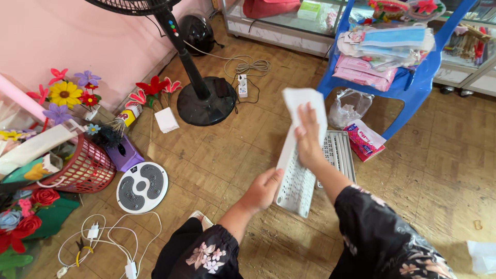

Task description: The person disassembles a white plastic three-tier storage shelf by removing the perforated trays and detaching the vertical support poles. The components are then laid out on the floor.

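While the white keyboard (298,175) is held tilted above the wooden floor (444,170), its near end is gripped by the left hand (264,188), fingers curled around the edge. A white cloth (305,103) is pressed onto the keys by the right hand (309,142), fingers closed over it. A second keyboard (340,151) is seen just beyond, beside a blue plastic chair (413,85).

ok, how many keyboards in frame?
2. One white keyboard is held up off the floor, left hand at its lower edge, right hand pressing a white cloth on it. A second keyboard lies on the floor behind, partly hidden by the right hand's forearm.
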